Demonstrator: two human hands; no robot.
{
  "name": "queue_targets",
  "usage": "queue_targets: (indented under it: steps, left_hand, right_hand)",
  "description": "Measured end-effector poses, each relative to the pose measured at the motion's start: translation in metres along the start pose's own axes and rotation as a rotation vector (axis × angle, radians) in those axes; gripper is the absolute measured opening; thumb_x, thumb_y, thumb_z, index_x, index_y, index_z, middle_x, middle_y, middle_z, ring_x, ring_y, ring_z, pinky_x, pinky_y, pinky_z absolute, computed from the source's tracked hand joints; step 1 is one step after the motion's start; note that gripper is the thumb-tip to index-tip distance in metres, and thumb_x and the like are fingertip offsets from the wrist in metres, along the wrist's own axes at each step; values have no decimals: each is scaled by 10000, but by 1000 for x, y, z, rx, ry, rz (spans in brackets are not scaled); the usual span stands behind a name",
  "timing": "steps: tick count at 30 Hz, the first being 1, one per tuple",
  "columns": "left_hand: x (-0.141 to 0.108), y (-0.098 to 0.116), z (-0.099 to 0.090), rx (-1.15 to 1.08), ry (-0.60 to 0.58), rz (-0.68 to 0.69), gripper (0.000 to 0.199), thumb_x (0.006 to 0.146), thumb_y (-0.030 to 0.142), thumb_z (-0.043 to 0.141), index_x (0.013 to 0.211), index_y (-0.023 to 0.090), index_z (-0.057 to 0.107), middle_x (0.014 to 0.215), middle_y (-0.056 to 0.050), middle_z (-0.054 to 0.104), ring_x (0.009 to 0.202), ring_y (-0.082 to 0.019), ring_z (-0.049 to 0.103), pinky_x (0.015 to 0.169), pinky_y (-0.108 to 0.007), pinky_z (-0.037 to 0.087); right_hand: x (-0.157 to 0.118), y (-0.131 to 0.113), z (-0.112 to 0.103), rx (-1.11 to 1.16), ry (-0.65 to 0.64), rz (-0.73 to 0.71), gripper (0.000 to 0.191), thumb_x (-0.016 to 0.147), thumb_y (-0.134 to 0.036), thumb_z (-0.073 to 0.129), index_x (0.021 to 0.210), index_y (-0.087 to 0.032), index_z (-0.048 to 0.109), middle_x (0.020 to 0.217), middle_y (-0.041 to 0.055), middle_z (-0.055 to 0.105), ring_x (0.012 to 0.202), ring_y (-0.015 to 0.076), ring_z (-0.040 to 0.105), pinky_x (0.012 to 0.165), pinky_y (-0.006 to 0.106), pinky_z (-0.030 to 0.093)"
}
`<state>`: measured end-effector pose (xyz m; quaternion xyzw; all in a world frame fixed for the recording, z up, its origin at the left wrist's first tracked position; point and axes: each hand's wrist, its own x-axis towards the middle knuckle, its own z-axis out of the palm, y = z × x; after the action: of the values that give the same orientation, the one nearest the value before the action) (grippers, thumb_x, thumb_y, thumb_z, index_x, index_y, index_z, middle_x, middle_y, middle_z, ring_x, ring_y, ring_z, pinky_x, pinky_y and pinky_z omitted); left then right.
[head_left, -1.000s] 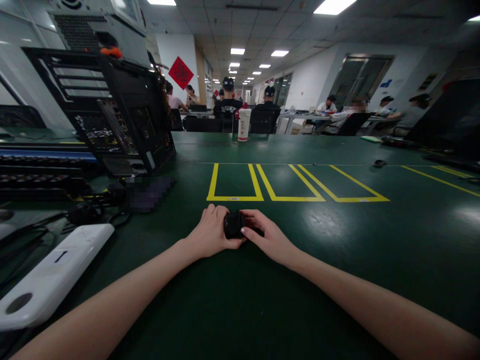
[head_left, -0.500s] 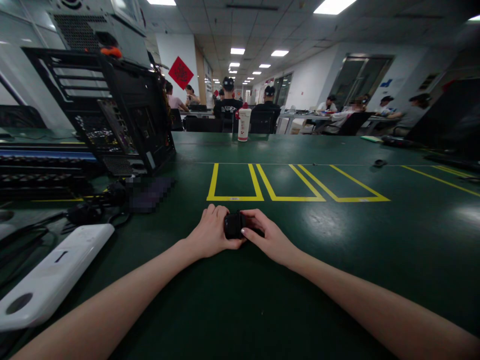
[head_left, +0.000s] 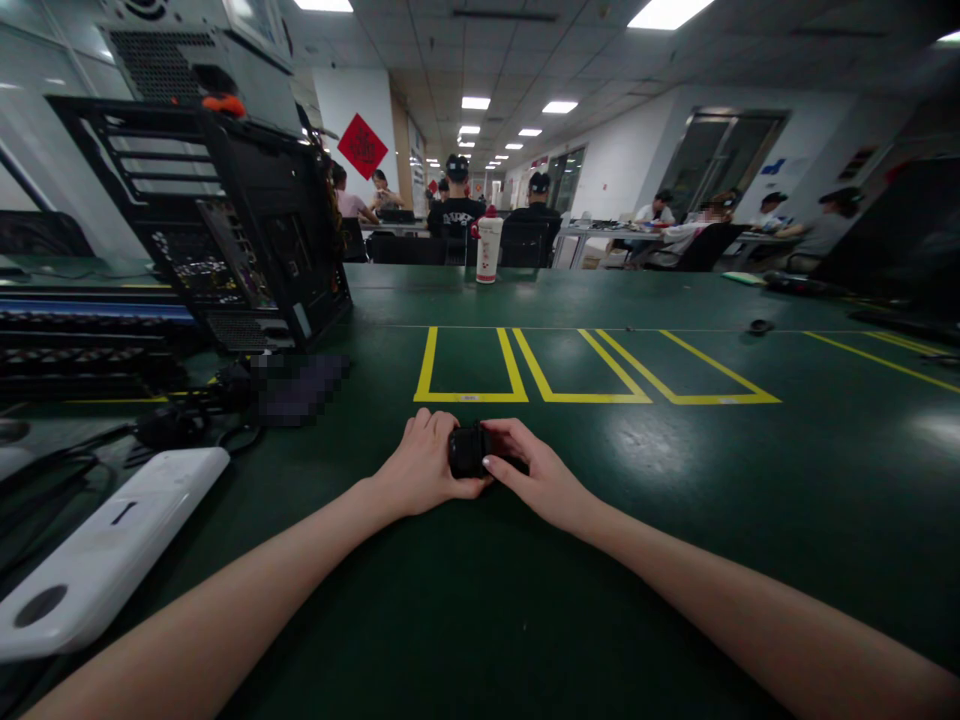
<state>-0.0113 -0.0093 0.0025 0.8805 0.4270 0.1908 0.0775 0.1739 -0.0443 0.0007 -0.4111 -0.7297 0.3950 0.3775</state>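
Between my two hands is a small black case with rounded edges, glossy on the side that faces me; it looks like an earbud case. My left hand is wrapped round its left side, with the thumb along the near edge. From the right, my right hand pinches it between thumb and fingers. Both hands are low over the green tabletop, and the fingers behind the case are partly hidden.
Yellow tape outlines mark the table ahead. A white and red cup stands at the far edge. On the left are an open computer case, cables and a long white device. Several people sit at tables beyond.
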Motion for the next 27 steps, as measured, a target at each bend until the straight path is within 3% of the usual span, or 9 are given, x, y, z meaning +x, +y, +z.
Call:
queue_targets:
  steps: [8,15,22,27]
  left_hand:
    - [0,0,3,15,21,15,529,655,591,533,924,142,457,884,-75,485,805,-229,430,712,-364,382]
    - [0,0,2,30,6,16,514,660,577,537,915,139,455,879,-75,479,799,-226,420,703,-361,385]
    - [-1,-1,1,-9,-9,0,519,657,598,528,911,151,461,885,-69,483,790,-221,428,697,-355,386]
    - [0,0,0,-6,-13,-3,520,655,598,528,907,149,462,887,-72,487,799,-226,430,700,-355,384]
  right_hand:
    - [0,2,1,46,30,-65,202,815,-206,508,1012,-223,463,1061,28,520,1012,160,537,929,384,434]
    - [-1,0,-1,-11,1,-11,347,811,-210,510,1144,-224,412,1139,58,499,1053,183,517,938,419,420]
    - [0,2,1,62,29,-63,188,815,-202,505,998,-229,471,1068,24,523,1015,160,540,925,390,443]
    - [0,2,0,23,12,2,332,825,-221,492,1148,-236,416,1144,52,500,1051,180,520,929,412,432]
